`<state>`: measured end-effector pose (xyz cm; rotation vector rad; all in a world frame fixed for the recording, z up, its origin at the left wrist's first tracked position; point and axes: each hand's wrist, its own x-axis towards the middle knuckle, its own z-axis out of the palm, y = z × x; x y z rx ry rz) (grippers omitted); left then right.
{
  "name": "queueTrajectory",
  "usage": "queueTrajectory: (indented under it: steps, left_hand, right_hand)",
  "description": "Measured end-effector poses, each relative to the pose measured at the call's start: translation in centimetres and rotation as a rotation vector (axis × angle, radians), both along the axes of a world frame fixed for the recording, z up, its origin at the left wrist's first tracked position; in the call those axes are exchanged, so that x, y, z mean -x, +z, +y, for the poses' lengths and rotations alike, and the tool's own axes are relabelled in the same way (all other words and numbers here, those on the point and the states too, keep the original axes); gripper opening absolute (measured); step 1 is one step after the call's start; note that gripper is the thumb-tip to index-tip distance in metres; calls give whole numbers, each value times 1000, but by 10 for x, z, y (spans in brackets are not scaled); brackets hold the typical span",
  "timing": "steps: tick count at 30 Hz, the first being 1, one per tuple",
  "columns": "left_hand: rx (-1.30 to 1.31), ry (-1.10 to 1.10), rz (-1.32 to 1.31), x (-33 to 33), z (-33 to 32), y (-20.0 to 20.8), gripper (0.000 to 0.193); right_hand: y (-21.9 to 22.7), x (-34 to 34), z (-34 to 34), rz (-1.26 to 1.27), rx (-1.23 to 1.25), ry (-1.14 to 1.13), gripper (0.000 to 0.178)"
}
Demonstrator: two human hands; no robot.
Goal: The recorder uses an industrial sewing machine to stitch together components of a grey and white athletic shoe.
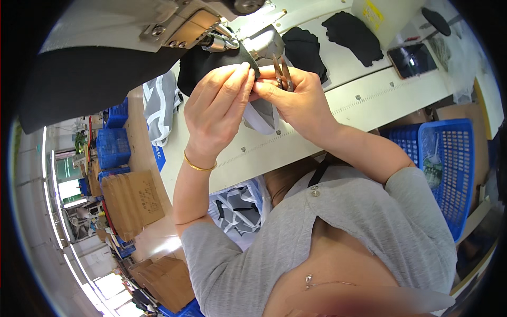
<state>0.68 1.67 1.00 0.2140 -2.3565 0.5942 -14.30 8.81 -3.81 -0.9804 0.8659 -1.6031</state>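
My left hand (pixel 219 103) is closed, its thumb and fingertips pinched together at the edge of a black fabric piece (pixel 198 68). Close beside it, my right hand (pixel 303 100) grips a pair of thread snips (pixel 282 74), blades pointing away from me. The right thumb and index finger also meet at the fabric edge; what exactly lies between the fingertips is hidden. Below the hands hangs a grey and white fabric part (pixel 261 117). Just beyond them is the sewing machine head (pixel 195 26), with its metal parts close to the black cloth.
Black cut pieces (pixel 353 38) lie on the white sewing table (pixel 338 113), with a phone (pixel 412 59) at right. Grey-white fabric (pixel 160 105) drapes over the left edge. A blue basket (pixel 449 174) stands right; cartons (pixel 132 203) stand left. More pieces (pixel 237 211) fill a bag below.
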Motion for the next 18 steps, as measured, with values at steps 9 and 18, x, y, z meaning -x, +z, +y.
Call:
queueTrajectory:
  steps: [9, 18]
  left_hand:
    - [-69, 10, -99, -6, 4, 11, 29]
    - [-40, 14, -111, -8, -12, 13, 31]
  right_hand:
    - [0, -4, 3, -106, -58, 57, 26]
    - [11, -4, -1, -137, -61, 59, 20]
